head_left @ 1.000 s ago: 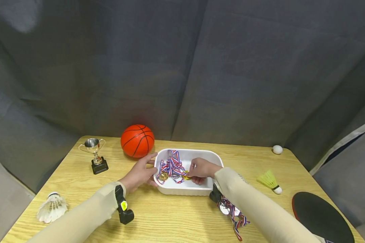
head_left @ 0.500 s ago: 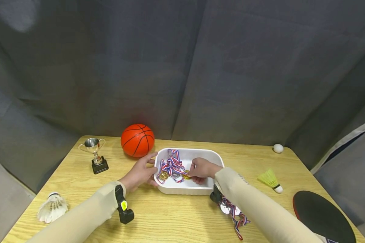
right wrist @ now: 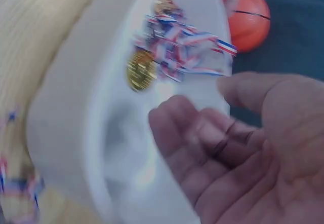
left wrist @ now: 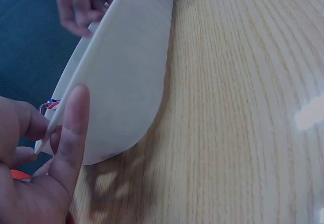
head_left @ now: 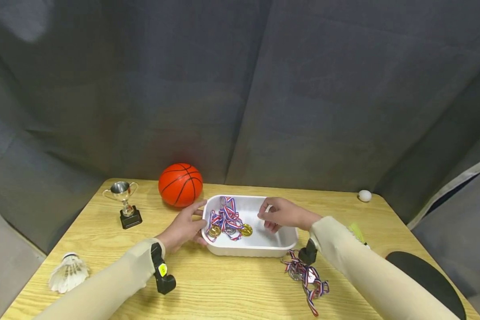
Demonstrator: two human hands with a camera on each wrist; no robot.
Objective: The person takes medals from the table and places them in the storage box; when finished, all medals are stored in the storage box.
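A white plastic tub [head_left: 248, 251] holds several medals on red, white and blue ribbons [head_left: 228, 215] at its left end. One gold medal [head_left: 246, 230] lies flat on the tub's floor, right of the others. My left hand [head_left: 184, 227] grips the tub's left end at the rim, its thumb [left wrist: 76, 110] along the outer wall. Over the tub's right half, my right hand [head_left: 282, 213] holds nothing; its fingers [right wrist: 177, 127] are loosely bent. Outside the tub, silver medals with tangled ribbons [head_left: 312, 284] lie by its near right corner.
An orange basketball [head_left: 180, 185] and a small trophy cup [head_left: 128, 204] stand back left. A white feather shuttlecock [head_left: 69, 272] lies front left. On the right are a white ball [head_left: 365, 196], a yellow shuttlecock [head_left: 357, 233] partly behind my sleeve, and a black paddle [head_left: 426, 278].
My right hand has let go of the gold medal and moved right and up. The gold medal now lies uncovered in the tub. My left hand has stayed in place.
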